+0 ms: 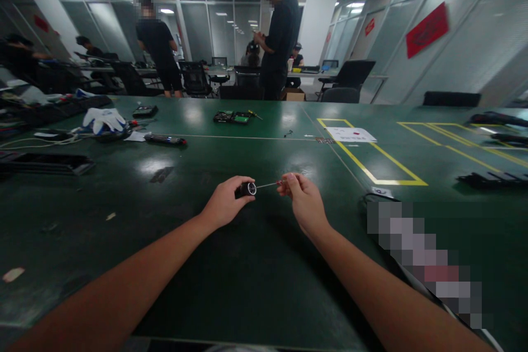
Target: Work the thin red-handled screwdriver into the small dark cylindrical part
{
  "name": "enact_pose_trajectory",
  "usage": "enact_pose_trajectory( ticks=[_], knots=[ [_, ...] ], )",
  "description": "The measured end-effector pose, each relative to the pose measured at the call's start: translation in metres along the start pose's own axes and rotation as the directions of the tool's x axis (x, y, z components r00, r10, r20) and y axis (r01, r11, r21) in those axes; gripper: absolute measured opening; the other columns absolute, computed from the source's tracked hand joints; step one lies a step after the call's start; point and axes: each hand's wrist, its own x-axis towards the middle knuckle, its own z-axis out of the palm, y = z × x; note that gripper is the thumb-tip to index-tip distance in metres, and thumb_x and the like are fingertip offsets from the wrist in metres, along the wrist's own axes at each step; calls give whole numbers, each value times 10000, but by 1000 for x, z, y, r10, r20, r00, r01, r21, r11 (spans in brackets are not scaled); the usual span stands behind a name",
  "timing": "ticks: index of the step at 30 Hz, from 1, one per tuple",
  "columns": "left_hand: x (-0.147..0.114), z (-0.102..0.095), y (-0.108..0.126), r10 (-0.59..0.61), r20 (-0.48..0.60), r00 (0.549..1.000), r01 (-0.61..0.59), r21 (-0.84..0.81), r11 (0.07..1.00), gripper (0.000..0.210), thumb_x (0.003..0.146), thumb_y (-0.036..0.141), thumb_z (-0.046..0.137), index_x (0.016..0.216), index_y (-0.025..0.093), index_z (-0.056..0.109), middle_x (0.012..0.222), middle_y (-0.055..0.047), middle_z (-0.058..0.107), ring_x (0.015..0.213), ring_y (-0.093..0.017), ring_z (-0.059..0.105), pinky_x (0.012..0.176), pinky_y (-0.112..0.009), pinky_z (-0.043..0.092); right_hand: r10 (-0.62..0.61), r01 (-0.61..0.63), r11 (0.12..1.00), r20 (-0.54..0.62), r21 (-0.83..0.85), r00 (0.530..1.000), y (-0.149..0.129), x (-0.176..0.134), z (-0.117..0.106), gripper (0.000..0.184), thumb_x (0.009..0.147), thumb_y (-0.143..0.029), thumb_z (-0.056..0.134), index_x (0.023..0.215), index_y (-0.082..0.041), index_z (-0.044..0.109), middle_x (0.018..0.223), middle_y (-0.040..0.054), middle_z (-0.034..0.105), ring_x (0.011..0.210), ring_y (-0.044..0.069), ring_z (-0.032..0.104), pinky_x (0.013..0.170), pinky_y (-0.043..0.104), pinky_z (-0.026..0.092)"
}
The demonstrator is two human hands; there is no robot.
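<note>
My left hand is closed round a small black cylindrical part. Its round end, with a silvery ring and spokes, faces right. In my right hand, thumb and fingers pinch the red handle of a thin screwdriver. The metal shaft points left to the ringed end of the part. Whether the tip touches or enters it is too small to tell. Both hands are held above the green table.
White gloves, a dark pen-like tool and a black tray lie to the left. An open case with green contents sits farther back. Yellow tape and a paper sheet are at right. People stand and sit beyond the table.
</note>
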Motion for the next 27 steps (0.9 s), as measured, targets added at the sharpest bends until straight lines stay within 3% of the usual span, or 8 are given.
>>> enact_pose_trajectory(
  ticks=[7, 15, 27],
  knots=[
    [0, 1, -5, 18, -29, 999, -18, -25, 1000, 416, 823, 193, 786, 1223, 243, 682, 1185, -48, 709, 1070, -220, 664, 974, -394, 514, -11, 9, 998, -36, -66, 999, 0, 0, -1, 345, 923, -544, 601, 947, -207, 669, 787, 40, 710, 703, 185, 646, 701, 348, 510],
    [0, -1, -5, 18, -30, 999, -17, 9, 1000, 399, 834, 190, 766, 1223, 229, 683, 1202, -67, 704, 1103, -238, 656, 1000, -427, 510, -33, 32, 999, 91, 9, 995, -11, -5, 1, 278, 893, -491, 636, 1004, -236, 643, 758, -3, 657, 677, 168, 599, 669, 328, 477],
    [1, 1, -8, 26, -78, 997, -27, -13, 1000, 405, 825, 194, 780, 1217, 231, 686, 1188, -61, 710, 1075, -228, 672, 982, -409, 518, -1, 4, 996, 31, -95, 1000, -11, -3, 0, 228, 889, -445, 601, 929, -222, 625, 712, -4, 633, 636, 162, 560, 622, 323, 442]
  ],
)
